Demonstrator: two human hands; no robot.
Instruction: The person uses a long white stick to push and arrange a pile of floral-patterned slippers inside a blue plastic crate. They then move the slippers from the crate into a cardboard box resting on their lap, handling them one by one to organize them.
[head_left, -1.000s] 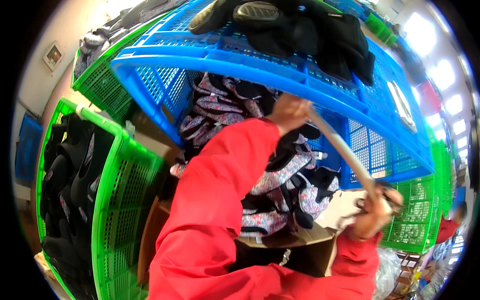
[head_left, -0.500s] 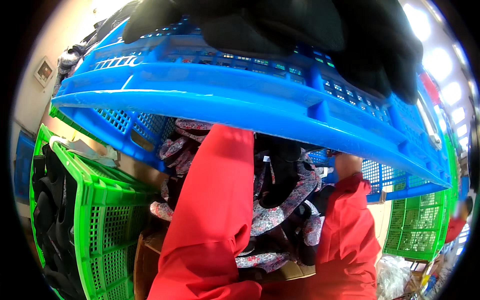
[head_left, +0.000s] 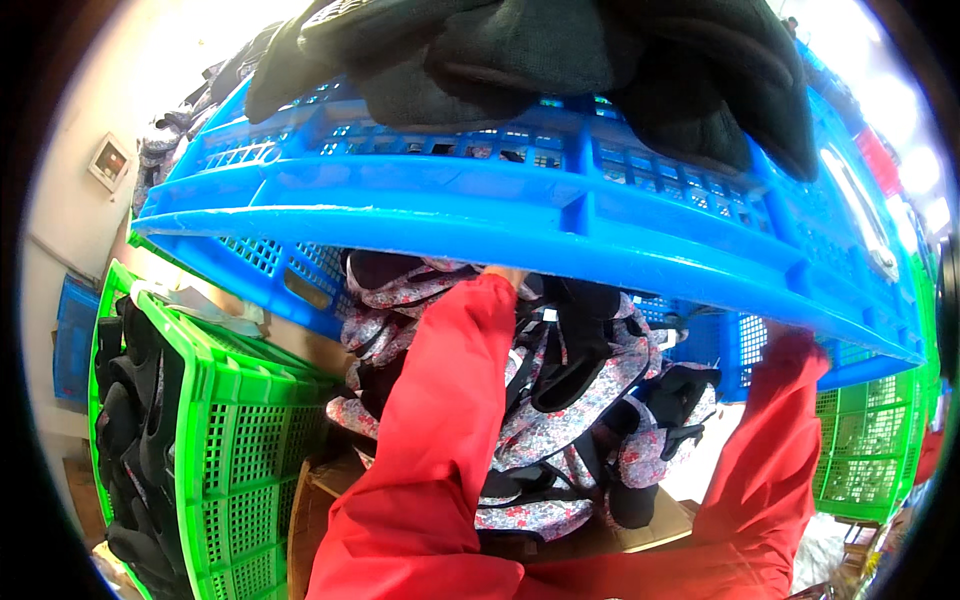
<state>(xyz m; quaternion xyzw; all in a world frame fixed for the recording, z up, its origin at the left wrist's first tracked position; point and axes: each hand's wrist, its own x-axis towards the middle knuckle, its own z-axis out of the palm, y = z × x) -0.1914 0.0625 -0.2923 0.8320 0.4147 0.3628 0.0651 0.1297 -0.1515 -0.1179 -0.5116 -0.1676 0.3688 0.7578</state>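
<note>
My left arm in a red sleeve (head_left: 440, 390) reaches forward under the broad rim of a blue plastic crate (head_left: 540, 235). Only a strip of my left hand (head_left: 505, 275) shows at the cuff, beside a heap of black pieces with floral-printed fabric (head_left: 570, 420); its fingers are hidden. Farther right, my right sleeve (head_left: 765, 440) runs up to the same rim, near a blue mesh wall (head_left: 735, 350). My right hand (head_left: 788, 330) is almost wholly covered by the rim and blurred. What either hand touches cannot be made out.
Black fabric pieces (head_left: 540, 55) hang over the blue crate's upper part. At left stands a green mesh crate (head_left: 250, 450) filled with black pieces (head_left: 140, 440). Another green crate (head_left: 865, 455) is at right. Cardboard (head_left: 650, 525) lies under the floral heap.
My right arm has moved to the right, away from the floral heap, and its hand is now mostly hidden. My left cuff and a bit of hand now show below the rim. The view has shifted.
</note>
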